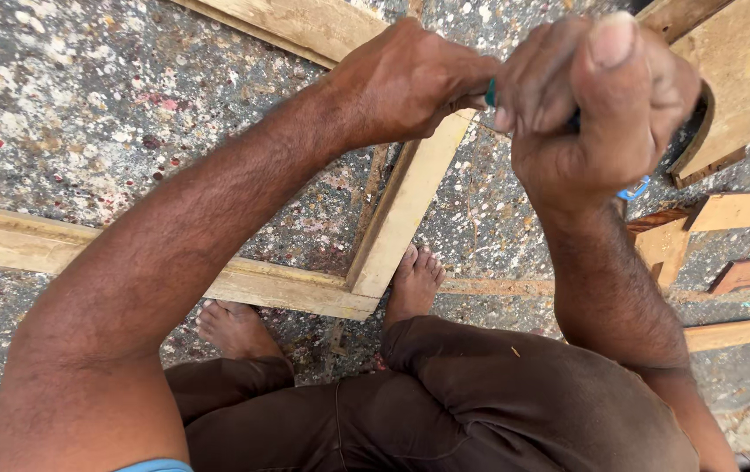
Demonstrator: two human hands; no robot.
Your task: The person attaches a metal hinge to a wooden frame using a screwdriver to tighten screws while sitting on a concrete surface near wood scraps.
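My left hand (406, 83) and my right hand (598, 100) are raised close to the camera, fists nearly touching. Both are closed around a small green-blue thing (489, 93), of which only a sliver shows between them; a light blue piece (635, 189) pokes out below my right wrist. What the thing is cannot be told. Beneath the hands lies a pale wooden frame (406, 205) of joined planks on the speckled concrete floor (86, 105). My bare feet (414, 284) stand at the frame's corner.
Loose wood offcuts lie at the right: a curved-edged board (729, 96), a plank (742, 210) and thinner strips (738, 332). Another long plank (305, 26) runs along the top. My brown trousers (480, 402) fill the bottom.
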